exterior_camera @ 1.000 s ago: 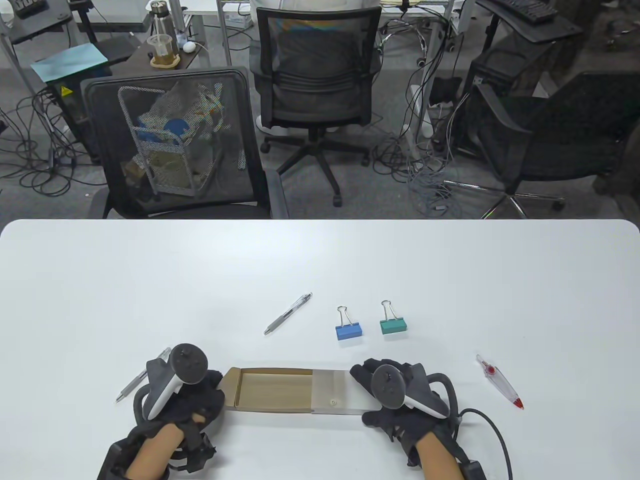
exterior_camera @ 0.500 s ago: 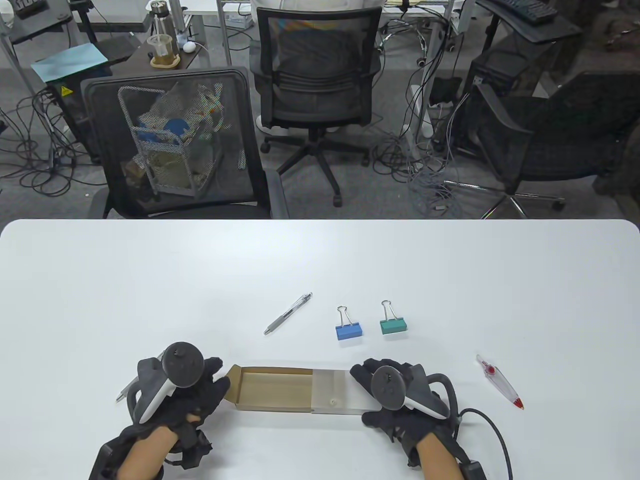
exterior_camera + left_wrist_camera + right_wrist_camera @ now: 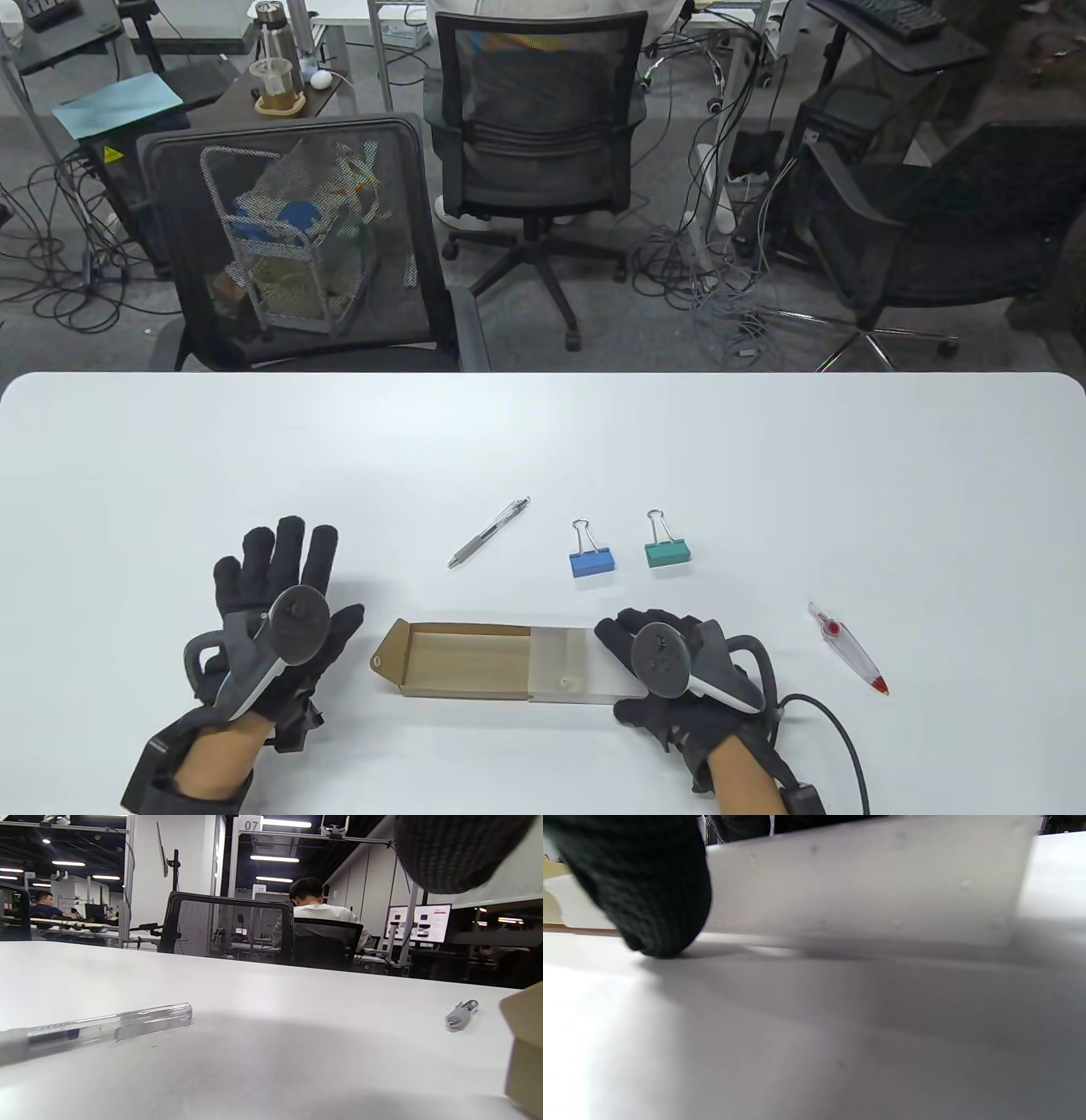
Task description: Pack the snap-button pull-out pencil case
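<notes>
Tray of pencil case (image 3: 462, 660) pulled out. Right hand (image 3: 679, 679) grips sleeve; left hand (image 3: 276, 607) spread, empty (above near-left pen (image 3: 93, 1029)). Next: grasp pen.

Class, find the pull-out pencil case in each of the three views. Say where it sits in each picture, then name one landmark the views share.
Table view: the pencil case lies bottom centre, drawer pulled out, between the left hand and right hand.
Left wrist view: only its brown cardboard end shows, at the right edge.
Right wrist view: its frosted sleeve fills the top.
Shared landmark: the white table.
</notes>
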{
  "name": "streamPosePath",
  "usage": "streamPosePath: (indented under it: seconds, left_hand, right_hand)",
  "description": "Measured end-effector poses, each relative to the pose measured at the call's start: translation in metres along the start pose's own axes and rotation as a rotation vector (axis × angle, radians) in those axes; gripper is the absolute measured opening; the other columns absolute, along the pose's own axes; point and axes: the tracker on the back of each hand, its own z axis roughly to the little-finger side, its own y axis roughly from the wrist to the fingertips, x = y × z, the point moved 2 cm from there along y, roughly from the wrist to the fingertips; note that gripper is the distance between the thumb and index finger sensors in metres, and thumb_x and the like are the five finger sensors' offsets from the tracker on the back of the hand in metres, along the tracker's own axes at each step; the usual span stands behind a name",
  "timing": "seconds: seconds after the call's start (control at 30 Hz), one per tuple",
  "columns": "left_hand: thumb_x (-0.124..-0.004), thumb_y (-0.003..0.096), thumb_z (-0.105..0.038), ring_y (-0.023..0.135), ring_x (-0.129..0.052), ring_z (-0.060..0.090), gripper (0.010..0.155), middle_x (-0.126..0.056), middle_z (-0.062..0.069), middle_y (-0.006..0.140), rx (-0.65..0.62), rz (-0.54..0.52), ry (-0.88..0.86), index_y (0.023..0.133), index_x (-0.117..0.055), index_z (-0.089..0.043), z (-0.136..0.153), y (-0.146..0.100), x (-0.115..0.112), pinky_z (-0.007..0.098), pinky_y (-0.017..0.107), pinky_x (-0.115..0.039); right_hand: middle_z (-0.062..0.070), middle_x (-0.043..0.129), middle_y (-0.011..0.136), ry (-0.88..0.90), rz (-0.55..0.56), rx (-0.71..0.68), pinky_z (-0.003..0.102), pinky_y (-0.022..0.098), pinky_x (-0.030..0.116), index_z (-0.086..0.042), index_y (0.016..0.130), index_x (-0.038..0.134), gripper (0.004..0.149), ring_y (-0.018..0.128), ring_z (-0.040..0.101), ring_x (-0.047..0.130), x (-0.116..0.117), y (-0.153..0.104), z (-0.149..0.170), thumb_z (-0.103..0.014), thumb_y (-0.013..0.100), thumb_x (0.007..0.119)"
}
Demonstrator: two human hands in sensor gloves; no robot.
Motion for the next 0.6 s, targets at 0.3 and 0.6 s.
streamPosePath:
  seconds: [0.3, 0.6]
  left_hand:
    - [-0.08, 0.0319, -0.068, 0.122, -0.022, 0.029, 0.097, -0.02, -0.012, 0.124, 0.005, 0.003, -0.029, 0.11, -0.025, -0.05, 0.01, -0.003, 0.0, 0.063, 0.087, -0.021]
    - [-0.08, 0.0321, -0.068, 0.122, -0.022, 0.029, 0.097, -0.022, -0.012, 0.124, -0.025, -0.008, -0.005, 0.11, -0.024, -0.05, 0.004, -0.007, 0.004, 0.063, 0.086, -0.022]
  right_hand:
    - [-0.004, 0.049, 0.119, 0.112, 0.116, 0.048, 0.06, 0.076, 0.047, -0.038, 0.107, 0.046, 0.089, 0.107, 0.032, 0.055, -0.023, -0.001, -0.008, -0.067, 0.032, 0.084]
    - [-0.007, 0.056, 0.118, -0.075, 0.289, 0.398, 0.053, 0.078, 0.056, -0.041, 0.106, 0.049, 0.084, 0.106, 0.026, 0.063, -0.069, 0.039, -0.052, -0.069, 0.033, 0.08]
